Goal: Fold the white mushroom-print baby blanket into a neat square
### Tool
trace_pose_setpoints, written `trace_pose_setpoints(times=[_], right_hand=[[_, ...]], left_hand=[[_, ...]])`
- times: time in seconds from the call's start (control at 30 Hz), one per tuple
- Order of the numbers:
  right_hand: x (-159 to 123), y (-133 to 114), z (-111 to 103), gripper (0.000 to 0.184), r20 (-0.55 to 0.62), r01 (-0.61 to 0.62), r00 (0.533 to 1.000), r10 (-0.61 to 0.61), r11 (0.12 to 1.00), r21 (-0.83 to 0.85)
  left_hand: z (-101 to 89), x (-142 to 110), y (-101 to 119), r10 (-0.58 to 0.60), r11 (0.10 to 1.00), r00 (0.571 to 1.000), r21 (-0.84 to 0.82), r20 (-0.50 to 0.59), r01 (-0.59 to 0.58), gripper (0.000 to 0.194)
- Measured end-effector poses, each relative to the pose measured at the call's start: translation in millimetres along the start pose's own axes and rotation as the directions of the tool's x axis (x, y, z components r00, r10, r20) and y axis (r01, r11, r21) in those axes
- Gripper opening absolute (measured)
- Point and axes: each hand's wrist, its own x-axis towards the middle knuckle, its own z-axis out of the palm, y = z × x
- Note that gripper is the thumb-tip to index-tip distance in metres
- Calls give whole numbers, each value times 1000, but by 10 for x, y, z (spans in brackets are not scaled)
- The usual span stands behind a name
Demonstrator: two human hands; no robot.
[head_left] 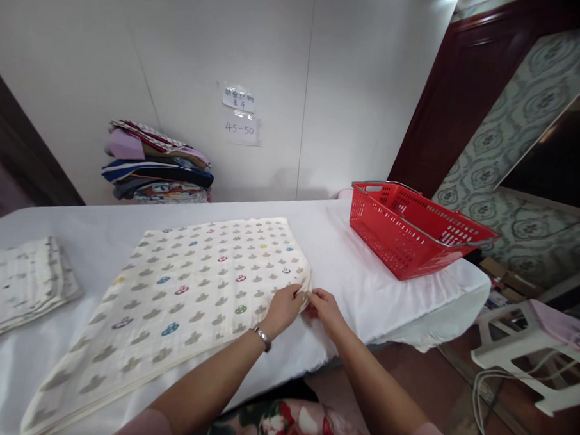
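Corner-wrangling my printed cloth point(211, 272), left of the shopping basket point(404, 248)
Left hand point(285, 308), right hand point(325, 310) both pinching it; edges probably need aligning next.

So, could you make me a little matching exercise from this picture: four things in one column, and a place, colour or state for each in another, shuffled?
Things:
1. Shopping basket
2. Spread-out printed cloth
3. Fabric pile
4. Bracelet

Descriptions:
A. Around the left wrist
B. Stacked near the wall
C. Red, with holes in its sides
D. Pinched at one corner by the left hand and right hand

Pairs: 1-C, 2-D, 3-B, 4-A
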Motion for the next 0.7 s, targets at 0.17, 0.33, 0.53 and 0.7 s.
trace_pose_setpoints(times=[0.17, 0.33, 0.53, 0.7], right_hand=[[-7, -9, -18, 25, 14, -52, 999, 51, 995, 87], [-9, -32, -28, 22, 8, -48, 999, 48, 995, 89], [-23, 5, -51, 19, 12, -61, 998, 60, 995, 73], [-42, -29, -57, 30, 4, -63, 998, 63, 989, 137]], left_hand=[[-222, 69, 72, 137, 983, 978, 140, -160, -115, 24], [-226, 40, 125, 236, 870, 969, 428, 75, -245, 19], [30, -86, 40, 201, 855, 969, 457, 141, -244, 22], [41, -99, 54, 196, 855, 969, 459, 150, -244, 24]])
